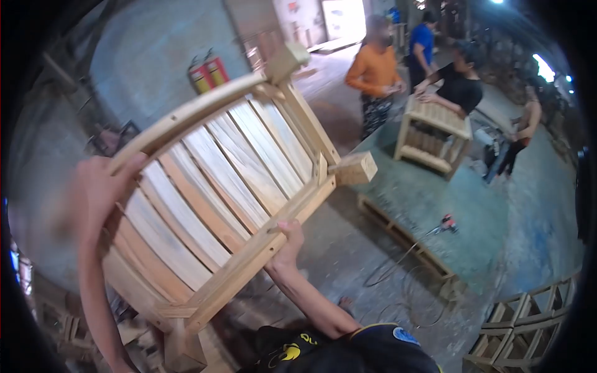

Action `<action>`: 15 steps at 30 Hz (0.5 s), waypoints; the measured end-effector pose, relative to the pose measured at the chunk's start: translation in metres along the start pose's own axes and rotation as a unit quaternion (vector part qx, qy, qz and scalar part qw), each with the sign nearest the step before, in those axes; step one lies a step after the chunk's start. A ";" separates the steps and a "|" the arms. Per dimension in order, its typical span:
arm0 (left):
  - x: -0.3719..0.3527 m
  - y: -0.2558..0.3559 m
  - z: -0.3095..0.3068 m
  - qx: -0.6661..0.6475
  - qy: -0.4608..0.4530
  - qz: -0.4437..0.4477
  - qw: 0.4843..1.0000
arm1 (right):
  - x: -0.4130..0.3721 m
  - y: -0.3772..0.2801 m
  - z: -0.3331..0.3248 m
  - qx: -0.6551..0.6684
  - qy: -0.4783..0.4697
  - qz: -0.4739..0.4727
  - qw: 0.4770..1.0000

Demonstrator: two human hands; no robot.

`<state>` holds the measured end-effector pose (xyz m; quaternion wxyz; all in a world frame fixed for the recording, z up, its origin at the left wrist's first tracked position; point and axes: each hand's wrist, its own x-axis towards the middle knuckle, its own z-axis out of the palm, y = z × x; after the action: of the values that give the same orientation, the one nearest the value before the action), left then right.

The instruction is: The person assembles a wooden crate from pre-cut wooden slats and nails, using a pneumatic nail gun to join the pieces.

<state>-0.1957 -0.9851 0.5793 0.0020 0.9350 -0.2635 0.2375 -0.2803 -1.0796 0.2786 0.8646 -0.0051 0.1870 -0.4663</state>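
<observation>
A wooden slatted stool (244, 166) is held up tilted in front of me, with pale slats curving between its side rails and stubby square legs (357, 168) at its corners. My left hand (102, 193) grips the far-left end of its frame; motion blurs part of this hand. My right hand (288, 245) is closed around the near rail from below, its thumb lying against the wood. Some of the fingers of both hands are hidden behind the frame.
Beyond the stool, a low green-topped table (398, 186) bears another slatted stool (432, 133) and a red-and-black power tool (446, 224) with a hose. Several people (376, 74) stand around it. Wooden frames (525, 323) are stacked lower right; fire extinguishers (209, 73) are by the wall.
</observation>
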 end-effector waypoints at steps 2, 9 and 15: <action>0.022 0.000 0.056 -0.016 -0.039 0.042 0.998 | 0.022 -0.007 -0.018 -0.013 0.036 -0.045 0.998; 0.126 0.074 0.319 -0.138 -0.184 0.209 0.951 | 0.138 -0.015 -0.103 -0.073 0.165 -0.246 0.952; 0.127 0.267 0.466 -0.224 -0.282 0.318 0.877 | 0.226 -0.098 -0.208 -0.110 0.276 -0.383 0.875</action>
<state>-0.0259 -1.3375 0.1903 0.0613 0.8023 -0.5826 -0.1144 -0.3158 -1.2831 0.0313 0.5258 -0.0431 0.4515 -0.7196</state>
